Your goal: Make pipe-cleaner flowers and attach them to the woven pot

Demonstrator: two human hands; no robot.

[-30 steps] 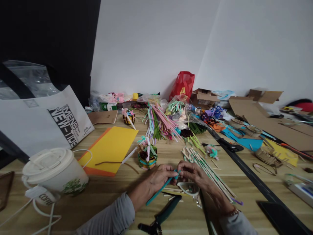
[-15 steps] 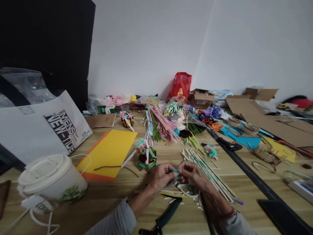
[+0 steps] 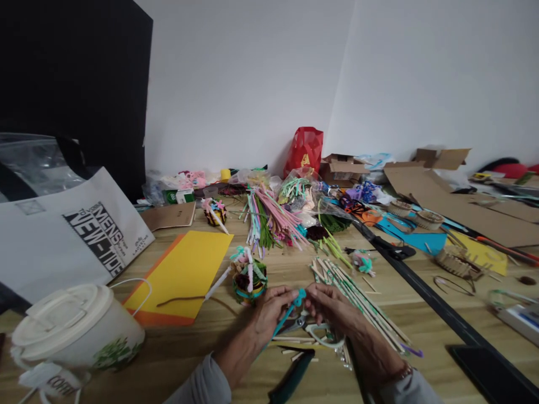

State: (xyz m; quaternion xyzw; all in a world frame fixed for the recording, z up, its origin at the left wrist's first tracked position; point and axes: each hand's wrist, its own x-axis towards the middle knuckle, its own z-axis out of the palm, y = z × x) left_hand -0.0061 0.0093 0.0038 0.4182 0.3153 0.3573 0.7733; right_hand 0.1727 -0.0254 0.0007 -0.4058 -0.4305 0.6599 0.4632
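At the lower middle, my left hand (image 3: pixel 274 307) pinches a turquoise fuzzy stem (image 3: pixel 283 321), whose curled end stands up between both hands. The stem's tail slants down toward my left wrist. My right hand (image 3: pixel 332 306) has its fingertips pressed together at the curled end's right side. Scissors with white handles (image 3: pixel 325 335) lie beneath my hands, partly hidden. Left of my left hand sits a small decorated basket (image 3: pixel 250 280) with pink, green and turquoise pieces. Dark-handled pliers (image 3: pixel 292 377) lie below, beside short sticks (image 3: pixel 295 340).
Long green-white sticks (image 3: pixel 362 303) lie right of my hands. Colored stems (image 3: pixel 273 216) pile up behind. Yellow sheets (image 3: pixel 197 264), a lidded white bucket (image 3: pixel 80 325) and a paper bag (image 3: pixel 84 230) stand or lie left. A phone (image 3: pixel 484 370) and black strap (image 3: pixel 438 308) are right.
The turquoise stem now shows a raised curled end and a long tail; before, only a small bit showed between the fingers. The view has shifted slightly, revealing more of the scissors.
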